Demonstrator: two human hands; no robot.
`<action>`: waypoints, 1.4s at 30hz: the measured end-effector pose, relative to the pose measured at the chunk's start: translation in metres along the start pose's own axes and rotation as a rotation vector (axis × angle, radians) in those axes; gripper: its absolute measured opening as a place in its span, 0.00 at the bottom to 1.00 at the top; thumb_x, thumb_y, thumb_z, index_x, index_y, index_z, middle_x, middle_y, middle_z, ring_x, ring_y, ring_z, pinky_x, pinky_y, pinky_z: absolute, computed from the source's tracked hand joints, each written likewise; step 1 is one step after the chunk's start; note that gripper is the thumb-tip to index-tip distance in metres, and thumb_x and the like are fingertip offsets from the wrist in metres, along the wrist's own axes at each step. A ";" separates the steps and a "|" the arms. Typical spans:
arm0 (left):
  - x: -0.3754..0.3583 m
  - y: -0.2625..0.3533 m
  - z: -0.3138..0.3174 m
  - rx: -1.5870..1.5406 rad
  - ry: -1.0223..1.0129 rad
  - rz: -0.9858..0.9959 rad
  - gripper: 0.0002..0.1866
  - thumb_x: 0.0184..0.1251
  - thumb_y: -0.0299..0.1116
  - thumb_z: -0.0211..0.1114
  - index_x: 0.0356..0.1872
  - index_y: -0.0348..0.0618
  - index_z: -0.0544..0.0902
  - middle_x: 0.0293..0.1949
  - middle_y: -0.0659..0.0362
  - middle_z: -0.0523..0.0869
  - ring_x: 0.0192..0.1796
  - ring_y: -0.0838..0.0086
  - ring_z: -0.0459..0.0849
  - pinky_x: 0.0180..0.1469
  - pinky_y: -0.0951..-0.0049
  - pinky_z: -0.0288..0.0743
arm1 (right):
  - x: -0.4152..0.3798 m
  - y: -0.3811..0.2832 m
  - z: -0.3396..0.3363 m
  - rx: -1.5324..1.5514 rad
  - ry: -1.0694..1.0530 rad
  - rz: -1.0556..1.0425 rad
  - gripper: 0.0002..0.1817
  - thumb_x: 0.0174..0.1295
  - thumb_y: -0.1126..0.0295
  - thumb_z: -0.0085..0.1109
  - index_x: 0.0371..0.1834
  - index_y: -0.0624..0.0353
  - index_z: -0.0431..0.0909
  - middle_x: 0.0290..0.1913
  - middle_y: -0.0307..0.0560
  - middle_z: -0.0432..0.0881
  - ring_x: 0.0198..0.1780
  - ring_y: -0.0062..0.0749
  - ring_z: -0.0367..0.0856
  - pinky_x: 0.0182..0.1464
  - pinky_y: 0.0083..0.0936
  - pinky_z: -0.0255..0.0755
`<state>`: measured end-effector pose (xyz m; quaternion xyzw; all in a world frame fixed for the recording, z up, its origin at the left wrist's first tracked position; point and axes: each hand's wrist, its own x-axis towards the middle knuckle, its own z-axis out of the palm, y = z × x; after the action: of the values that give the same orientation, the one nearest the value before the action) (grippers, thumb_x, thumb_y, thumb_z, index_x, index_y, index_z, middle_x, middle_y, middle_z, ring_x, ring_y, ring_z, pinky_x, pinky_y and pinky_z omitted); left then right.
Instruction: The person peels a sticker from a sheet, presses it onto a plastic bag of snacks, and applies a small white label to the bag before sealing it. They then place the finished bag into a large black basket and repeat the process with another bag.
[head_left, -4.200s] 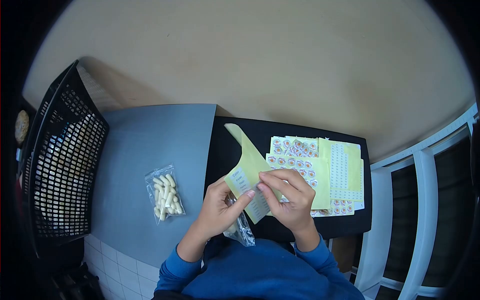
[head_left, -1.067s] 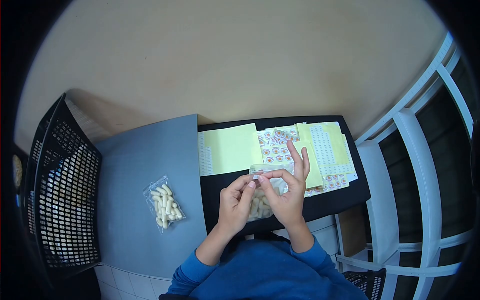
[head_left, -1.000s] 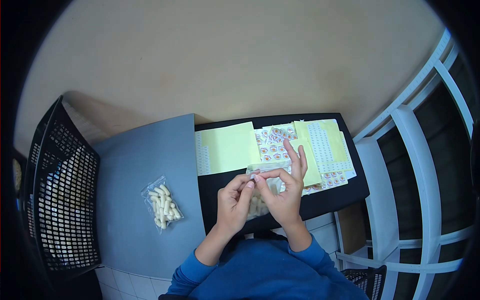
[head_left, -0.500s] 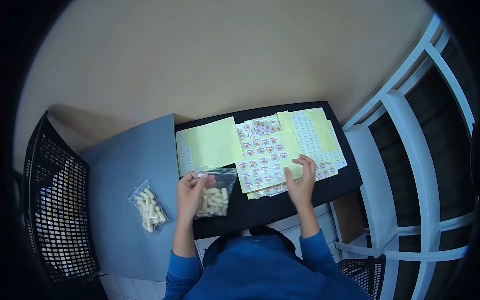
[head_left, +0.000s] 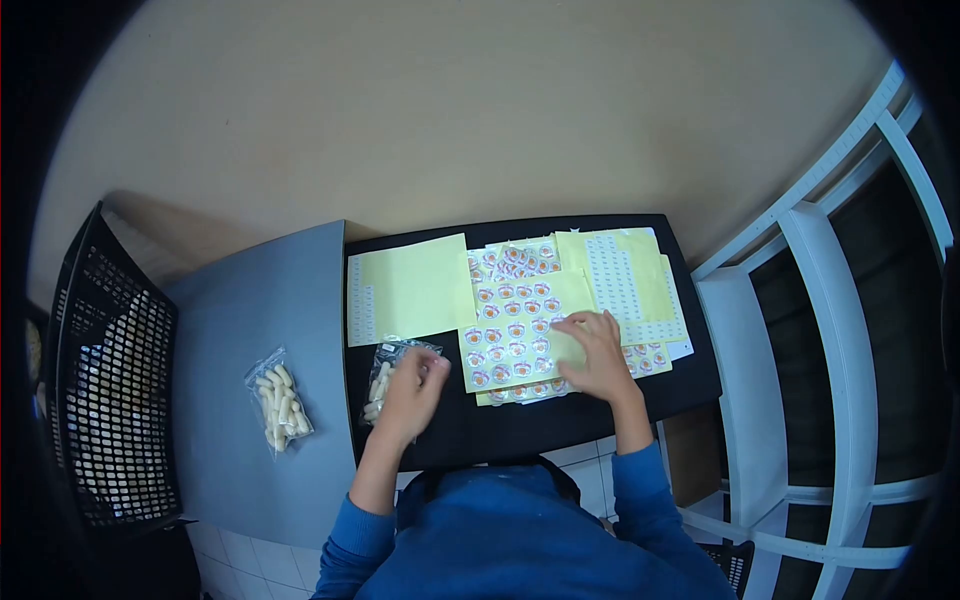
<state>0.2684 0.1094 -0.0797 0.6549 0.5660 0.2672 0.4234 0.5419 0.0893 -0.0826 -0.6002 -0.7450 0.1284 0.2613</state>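
Your left hand point(head_left: 408, 388) lies on the small clear bag point(head_left: 385, 372) of pale capsule-shaped pieces, on the black part of the counter point(head_left: 520, 425), close to its left edge. The fingers are curled over the bag's right side; whether they pinch the film or just rest on it, I cannot tell.

Your right hand point(head_left: 597, 352) is on the sticker sheet point(head_left: 515, 335), the yellow one with round orange-and-white labels. The fingertips point(head_left: 568, 322) press down near the sheet's right edge, bunched together, holding nothing I can make out.

Handling, as a judgement:
- Bag: light, thin glossy film, slippery. The loose pieces inside shift, so it will sag if you lift it by one corner. Pinch the flat top strip above the contents, or scoop under the filled part.
- Sticker sheet: light, floppy backing paper that creases easily. Hold the backing flat with one finger and lift a label by its rim with a nail. Don't drag sideways; the sheets beneath overlap and will slide.

Around it: a plain yellow sheet point(head_left: 410, 290) just left of the sticker sheet, and a sheet of tiny printed labels point(head_left: 625, 285) to the right. A second bag point(head_left: 277, 400) lies alone on the grey part of the counter point(head_left: 260, 300), well apart from the first. Black mesh basket point(head_left: 105, 390) at far left.
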 end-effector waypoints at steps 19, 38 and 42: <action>-0.014 -0.028 0.140 -2.021 -0.394 -0.309 0.27 0.63 0.51 0.42 0.57 0.42 0.64 0.53 0.52 0.72 0.55 0.60 0.71 0.52 0.56 0.70 | -0.054 -0.046 -0.020 0.101 0.304 -0.356 0.08 0.34 0.75 0.65 0.20 0.56 0.77 0.28 0.37 0.77 0.36 0.32 0.76 0.35 0.26 0.70; 0.034 0.021 0.114 -1.451 -0.329 0.487 0.16 0.56 0.39 0.59 0.43 0.46 0.72 0.59 0.53 0.62 0.64 0.64 0.58 0.62 0.62 0.60 | -0.017 -0.036 -0.062 0.194 0.234 -0.489 0.09 0.39 0.78 0.64 0.27 0.56 0.80 0.26 0.38 0.76 0.26 0.28 0.74 0.26 0.22 0.67; 0.026 0.009 0.098 -1.277 -0.284 0.657 0.15 0.54 0.37 0.62 0.41 0.46 0.72 0.60 0.53 0.61 0.65 0.65 0.56 0.63 0.62 0.59 | -0.018 -0.046 -0.066 0.335 0.101 -0.485 0.07 0.39 0.77 0.64 0.24 0.57 0.78 0.25 0.38 0.73 0.26 0.28 0.74 0.27 0.22 0.66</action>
<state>0.3597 0.1102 -0.1244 0.4448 0.0141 0.5709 0.6899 0.5425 0.0528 -0.0088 -0.3588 -0.8213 0.1534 0.4163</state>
